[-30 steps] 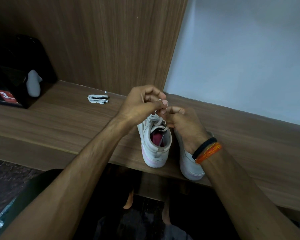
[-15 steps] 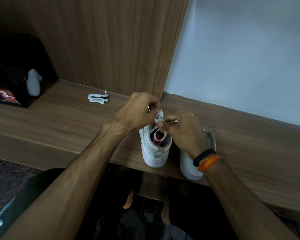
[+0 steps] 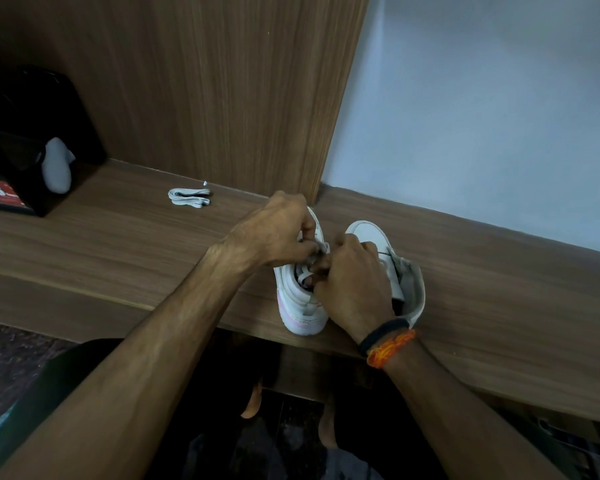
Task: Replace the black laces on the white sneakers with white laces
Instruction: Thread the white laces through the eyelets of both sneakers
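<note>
Black box (image 3: 18, 188): far left on the wooden shelf (image 3: 118, 237), a pale object (image 3: 57, 168) in its opening.
Folded lace bundle (image 3: 189, 196): lying flat, long axis left to right.
Left hand (image 3: 274, 237): fingers curled, pinching the white lace (image 3: 314, 259).
Left sneaker (image 3: 300, 303): heel toward the viewer, toe toward the wall.
Right hand (image 3: 352, 285): pinching the same lace.
Right sneaker (image 3: 371, 237): beside it, pointing the same way.

Domestic interior, probably a home: wood-laminate bench (image 3: 118, 237) and wall panel (image 3: 205, 81) beyond the hands (image 3: 278, 233), plain painted wall (image 3: 482, 116), dark tiled floor (image 3: 11, 355).
</note>
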